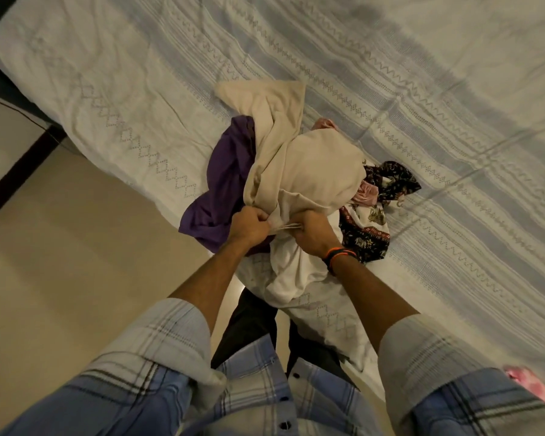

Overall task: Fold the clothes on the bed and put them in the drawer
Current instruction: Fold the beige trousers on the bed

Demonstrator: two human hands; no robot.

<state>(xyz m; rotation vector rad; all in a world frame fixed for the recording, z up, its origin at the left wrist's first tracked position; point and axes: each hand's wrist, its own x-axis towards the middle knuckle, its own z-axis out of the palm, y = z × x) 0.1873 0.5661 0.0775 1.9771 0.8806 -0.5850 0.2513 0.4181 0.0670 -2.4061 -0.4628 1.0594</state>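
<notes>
Evidently soft goods throughout. Large cream-beige cloth garment (299, 165) lies draped over the top of a mixed heap of clothes near the edge of the bed with the pale blue-and-white patterned cover (422, 89).

Handling, judged: light, limp, no stiffness; it will sag and trail from any single hold. Matte weave, probably not slippery. Nothing fragile. It lies over other pieces, so lifting may drag them along. Best taken at a hem or seam with two spread holds, so it hangs flat for folding.

Heap also holds:
- purple crumpled fabric (221, 184), under the beige on the left
- white cloth (290, 272), hanging over the bed edge below the hands
- dark floral-print fabric with red border (372, 234), to the right
- pink bunched piece (365, 193), tucked between beige and floral

Hands:
- left hand (249, 223): fingers curled tight, bunching the near edge of the beige garment; forearm stretched forward, plaid sleeve rolled up.
- right hand (312, 231): fingers curled into the same edge, just beside the left, knuckles nearly touching; orange and black wristbands (340, 254) at the wrist.

Both holds sit close together at one spot; they need to part along the edge.

Drawer not in view.
</notes>
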